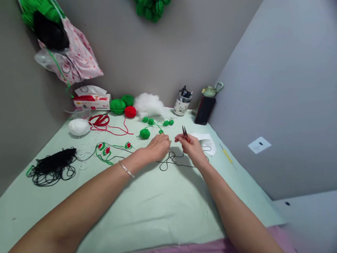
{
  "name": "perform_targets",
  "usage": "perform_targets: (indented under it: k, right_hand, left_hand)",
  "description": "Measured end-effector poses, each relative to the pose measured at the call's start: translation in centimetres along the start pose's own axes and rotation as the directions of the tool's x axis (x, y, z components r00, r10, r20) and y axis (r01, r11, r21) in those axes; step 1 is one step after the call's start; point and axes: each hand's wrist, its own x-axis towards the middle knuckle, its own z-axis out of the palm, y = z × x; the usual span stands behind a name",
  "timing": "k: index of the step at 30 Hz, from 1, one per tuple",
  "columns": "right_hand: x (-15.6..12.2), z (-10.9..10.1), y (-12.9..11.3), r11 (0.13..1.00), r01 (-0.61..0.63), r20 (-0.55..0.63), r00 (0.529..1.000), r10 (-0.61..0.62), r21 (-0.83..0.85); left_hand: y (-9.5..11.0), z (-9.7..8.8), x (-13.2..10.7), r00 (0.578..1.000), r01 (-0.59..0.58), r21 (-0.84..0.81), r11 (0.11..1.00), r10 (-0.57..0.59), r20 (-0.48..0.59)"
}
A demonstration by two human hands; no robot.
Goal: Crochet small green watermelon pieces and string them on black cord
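My right hand (193, 148) is closed around small scissors (184, 131), their dark blades pointing up and away from me. The thumb and finger of that hand reach toward my left. My left hand (159, 146) is curled with the fingertips pinched together; what is in the pinch is too small to make out. Black yarn (171, 159) lies in loose loops on the table under and between both hands. Just beyond my left hand are small green crocheted pieces (150, 121) and a small green ball (144, 134).
Left of my hands lie red-and-green crocheted pieces (107, 150), a black yarn bundle (53, 164) and a white yarn ball (79, 127). Behind stand a tissue box (100, 104), a red yarn ball (130, 111), white stuffing (149, 104), a pen cup (182, 105) and a phone (205, 110). A yellow-handled hook (227, 156) lies right.
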Motion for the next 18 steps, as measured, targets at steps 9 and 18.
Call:
perform_targets:
  k: [9, 18]
  right_hand:
    - [-2.3, 0.2, -3.7, 0.946, -0.112, 0.282, 0.959, 0.023, 0.306]
    - [-3.4, 1.1, -4.7, 0.972, -0.029, 0.383, 0.921, -0.065, 0.233]
  left_hand:
    - [-0.5, -8.4, -3.4, 0.979, 0.087, -0.398, 0.913, -0.151, -0.134]
    - [1.4, -13.9, -6.9, 0.931, 0.072, -0.537, 0.841, -0.25, -0.265]
